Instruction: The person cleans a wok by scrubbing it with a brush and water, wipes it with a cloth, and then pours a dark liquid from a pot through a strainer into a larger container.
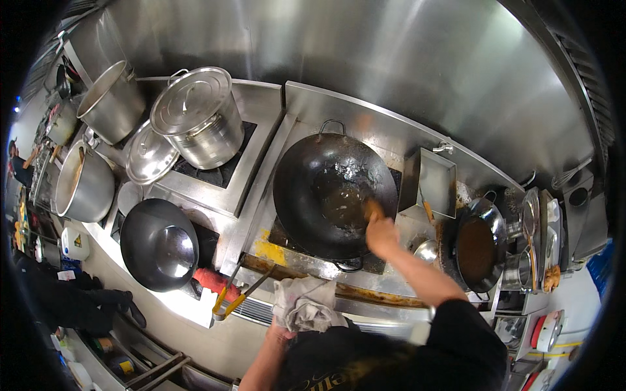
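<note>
A large black wok (313,195) with two loop handles sits on the burner in front of me, some murky liquid (342,203) wet and shiny in its bottom. Over the wok's right side, my right hand (383,238) grips a short brown tool (373,209). Motion blurs that tool, so its exact kind does not show. My left hand (281,331) is low, close to my body, and clutches a crumpled greyish cloth (305,303) at the stove's front edge. The cloth hides most of its fingers.
Left stand a lidded stockpot (195,117), open stockpots (112,105) and a second wok (159,244) with a red-wrapped handle (215,283). Yellow-handled tongs (239,293) hang at the front rail. Rightward are a square metal container (435,183), a ladle (426,250) and a pan of brown liquid (477,254).
</note>
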`<state>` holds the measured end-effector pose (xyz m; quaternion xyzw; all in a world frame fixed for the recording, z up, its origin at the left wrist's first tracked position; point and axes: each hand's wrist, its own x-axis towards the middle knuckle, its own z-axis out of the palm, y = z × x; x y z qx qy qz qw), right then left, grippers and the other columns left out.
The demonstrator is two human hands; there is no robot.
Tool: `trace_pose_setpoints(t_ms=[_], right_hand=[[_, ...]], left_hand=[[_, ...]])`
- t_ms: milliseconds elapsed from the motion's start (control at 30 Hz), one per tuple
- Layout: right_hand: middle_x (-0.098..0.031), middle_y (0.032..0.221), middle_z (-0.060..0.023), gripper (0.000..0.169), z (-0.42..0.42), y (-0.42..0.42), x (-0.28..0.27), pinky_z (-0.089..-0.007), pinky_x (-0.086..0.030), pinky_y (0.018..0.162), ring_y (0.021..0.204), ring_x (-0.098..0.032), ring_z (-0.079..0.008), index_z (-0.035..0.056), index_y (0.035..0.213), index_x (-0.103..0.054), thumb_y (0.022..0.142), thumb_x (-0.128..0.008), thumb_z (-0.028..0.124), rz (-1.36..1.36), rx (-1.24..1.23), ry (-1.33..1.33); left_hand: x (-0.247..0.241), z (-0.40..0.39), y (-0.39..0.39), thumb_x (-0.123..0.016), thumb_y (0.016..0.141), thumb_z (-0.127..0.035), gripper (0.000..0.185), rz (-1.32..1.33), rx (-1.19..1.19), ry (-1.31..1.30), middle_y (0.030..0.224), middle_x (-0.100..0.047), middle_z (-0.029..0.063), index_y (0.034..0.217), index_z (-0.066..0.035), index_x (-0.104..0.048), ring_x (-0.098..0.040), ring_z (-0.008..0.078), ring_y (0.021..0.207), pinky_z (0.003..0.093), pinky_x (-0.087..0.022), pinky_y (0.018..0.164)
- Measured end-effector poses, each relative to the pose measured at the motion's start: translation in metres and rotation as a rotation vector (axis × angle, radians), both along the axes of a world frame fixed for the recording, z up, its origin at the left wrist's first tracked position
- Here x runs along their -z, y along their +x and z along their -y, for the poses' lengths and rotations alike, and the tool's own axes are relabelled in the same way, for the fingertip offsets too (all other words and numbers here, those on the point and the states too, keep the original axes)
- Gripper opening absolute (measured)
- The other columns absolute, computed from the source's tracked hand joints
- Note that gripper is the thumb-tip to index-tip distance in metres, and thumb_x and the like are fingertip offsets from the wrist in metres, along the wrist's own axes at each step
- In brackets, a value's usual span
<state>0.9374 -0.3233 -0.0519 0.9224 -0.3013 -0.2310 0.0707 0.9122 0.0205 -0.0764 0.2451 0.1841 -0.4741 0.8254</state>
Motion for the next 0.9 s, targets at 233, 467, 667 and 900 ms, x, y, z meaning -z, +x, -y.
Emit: trace_pose_setpoints(t_ms=[233, 467, 667, 900], right_hand=[[-0.070, 0.101, -0.0247, 0.055, 0.032, 0.037, 0.037, -0.0500, -0.059, 0.066, 0.084, -0.070, -0.0368, 0.0063, 0.143, -0.044, 0.089, -0.052, 0.012, 0.279, -0.106, 0.130], [-0.062, 0.129, -0.0243, 0.037, -0.050, 0.020, -0.050, -0.0429, -0.056, 0.091, 0.112, -0.067, -0.0351, -0.0014, 0.120, -0.068, 0.089, -0.051, 0.008, -0.111, -0.181, 0.364], [-0.068, 0.105, -0.0209, 0.061, 0.045, 0.008, 0.041, -0.0411, -0.057, 0.048, 0.078, -0.069, -0.0399, 0.0070, 0.152, -0.037, 0.094, -0.053, 0.019, 0.206, 0.072, -0.167], [-0.070, 0.098, -0.0237, 0.085, -0.066, 0.093, -0.047, -0.0473, -0.056, 0.055, 0.072, -0.071, -0.0368, 0.0060, 0.155, -0.023, 0.084, -0.067, 0.022, 0.126, 0.090, 0.877]], left_hand=[[-0.002, 0.008, 0.001, -0.048, 0.102, -0.042, 0.049, -0.070, 0.069, -0.094, 0.132, -0.060, 0.0120, 0.138, -0.010, -0.052, -0.062, 0.0291, 0.116, 0.0468, -0.054, 0.096], [0.012, -0.004, 0.003, -0.045, 0.103, -0.044, 0.047, -0.073, -0.069, -0.082, 0.130, -0.062, 0.0123, 0.135, -0.011, -0.053, -0.063, 0.0290, 0.113, 0.0463, -0.054, 0.095], [-0.002, -0.005, 0.009, -0.049, 0.101, -0.044, 0.049, -0.056, -0.008, -0.042, 0.128, -0.063, 0.0120, 0.136, -0.009, -0.053, -0.064, 0.0291, 0.113, 0.0463, -0.054, 0.095], [0.044, -0.025, 0.009, -0.046, 0.101, -0.050, 0.057, -0.029, 0.122, -0.126, 0.126, -0.064, 0.0114, 0.138, -0.006, -0.052, -0.065, 0.0282, 0.110, 0.0471, -0.055, 0.096]])
